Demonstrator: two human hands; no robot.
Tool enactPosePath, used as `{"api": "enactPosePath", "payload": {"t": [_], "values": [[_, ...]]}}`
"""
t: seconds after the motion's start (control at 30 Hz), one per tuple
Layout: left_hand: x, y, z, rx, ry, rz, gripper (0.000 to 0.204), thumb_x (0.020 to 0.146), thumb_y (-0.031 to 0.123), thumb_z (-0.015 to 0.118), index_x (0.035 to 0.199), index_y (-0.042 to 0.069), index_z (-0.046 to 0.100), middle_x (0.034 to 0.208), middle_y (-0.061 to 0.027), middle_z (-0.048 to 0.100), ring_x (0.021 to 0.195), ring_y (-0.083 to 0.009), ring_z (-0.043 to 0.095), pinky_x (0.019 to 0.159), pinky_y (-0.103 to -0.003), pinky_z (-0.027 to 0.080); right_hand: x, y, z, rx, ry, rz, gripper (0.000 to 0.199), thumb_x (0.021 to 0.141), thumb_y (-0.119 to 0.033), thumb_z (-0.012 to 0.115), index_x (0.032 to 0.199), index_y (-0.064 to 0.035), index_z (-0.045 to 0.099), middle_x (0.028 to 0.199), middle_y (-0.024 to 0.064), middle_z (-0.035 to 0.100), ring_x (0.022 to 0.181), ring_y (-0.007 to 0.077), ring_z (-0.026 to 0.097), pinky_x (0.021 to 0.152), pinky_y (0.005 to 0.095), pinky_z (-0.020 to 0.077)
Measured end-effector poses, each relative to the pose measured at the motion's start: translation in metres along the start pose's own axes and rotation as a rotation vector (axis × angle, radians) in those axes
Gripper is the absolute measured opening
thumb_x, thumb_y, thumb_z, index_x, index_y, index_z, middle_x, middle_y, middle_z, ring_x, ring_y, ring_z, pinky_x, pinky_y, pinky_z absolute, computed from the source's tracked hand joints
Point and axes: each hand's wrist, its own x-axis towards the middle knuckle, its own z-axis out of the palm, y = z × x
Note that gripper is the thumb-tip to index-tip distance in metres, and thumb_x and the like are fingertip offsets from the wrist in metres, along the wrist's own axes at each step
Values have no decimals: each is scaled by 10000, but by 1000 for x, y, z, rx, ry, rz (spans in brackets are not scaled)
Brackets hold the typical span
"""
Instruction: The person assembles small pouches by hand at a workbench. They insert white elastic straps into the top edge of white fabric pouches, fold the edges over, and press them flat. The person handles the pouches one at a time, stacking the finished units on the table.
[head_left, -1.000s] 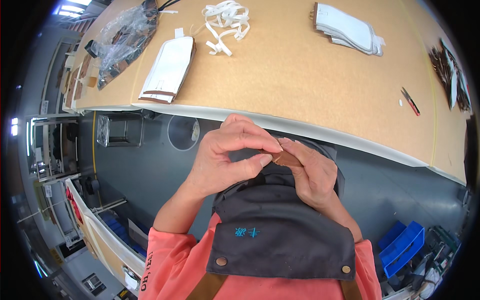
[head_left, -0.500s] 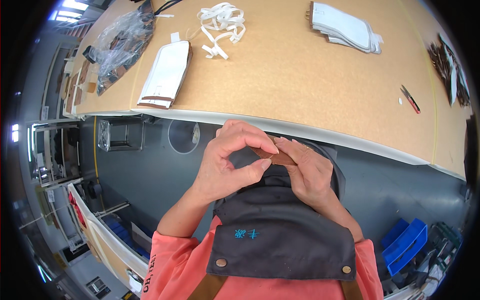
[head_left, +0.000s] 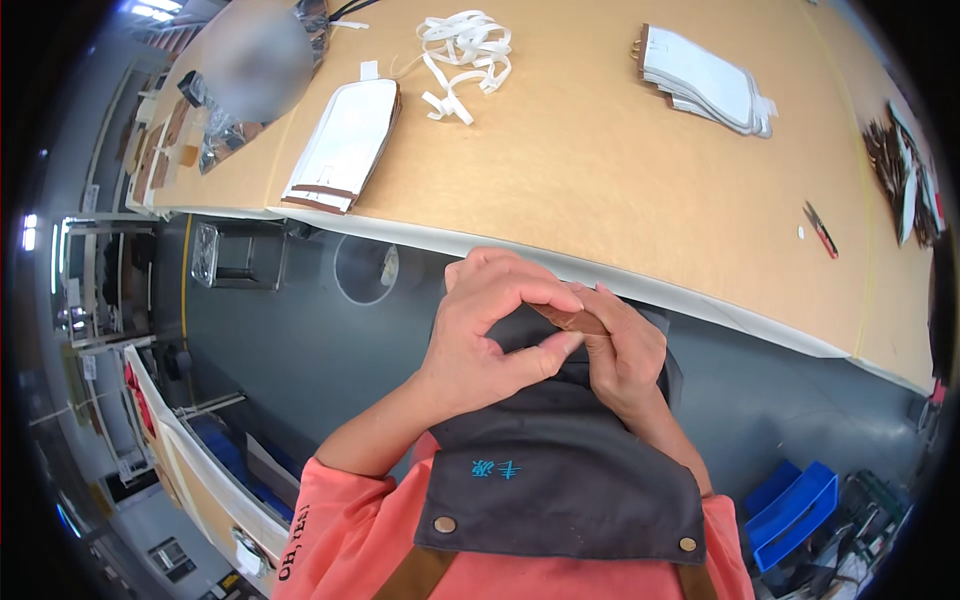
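Observation:
Both hands hold a small brown leather-like piece in front of my apron, just short of the table's near edge. My left hand pinches it between thumb and forefinger, those two fingers forming a loop. My right hand is closed around its other end, with the thumb below and the fingers on top. The fingers cover most of the piece, so its full shape is hidden.
On the table lie a stack of white panels with brown edging, tangled white tape, another white stack, red-handled snips and brown strips. A bin and a blue crate stand below.
My left fingertips have slid along the brown piece toward my right hand, leaving less of it showing between them. The whole view has shifted slightly.

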Motion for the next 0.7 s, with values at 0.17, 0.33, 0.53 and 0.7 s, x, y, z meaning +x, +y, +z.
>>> {"api": "enactPosePath", "payload": {"t": [0.17, 0.33, 0.53, 0.7], "values": [[-5, -2, 8, 108, 182, 153, 351, 707, 174, 843, 1040, 164, 733, 1047, 17, 703, 991, -173, 612, 871, -334, 360, -1, 0, 0, 128, -22, 119, 254, 885, 15, 670, 1139, 2, 679, 1062, 139, 742, 957, 280, 736, 890, 405, 577], [-10, -17, 17, 416, 336, 410, 243, 707, 179, 812, 946, 205, 777, 1064, 71, 704, 1006, -168, 595, 862, -320, 320, -9, -1, 2, 255, -13, 271, 230, 919, 0, 652, 1148, 20, 670, 1060, 158, 740, 938, 251, 737, 863, 348, 568], [-14, -6, 10, 439, 360, 383, 408, 680, 173, 864, 1060, 141, 719, 1231, -80, 625, 1142, -290, 536, 975, -386, 394, -12, 3, 1, 360, 52, 349, 262, 971, -65, 627, 1210, 33, 589, 1173, 146, 696, 1054, 185, 665, 933, 303, 501], [-12, -34, 4, 98, 545, 195, 563, 699, 131, 864, 1203, 20, 639, 1174, -128, 648, 1154, -326, 559, 994, -421, 432, -22, 27, 4, 745, 262, 489, 292, 995, -102, 604, 1248, 20, 525, 1178, 92, 628, 1089, 153, 579, 1013, 322, 421]]}}
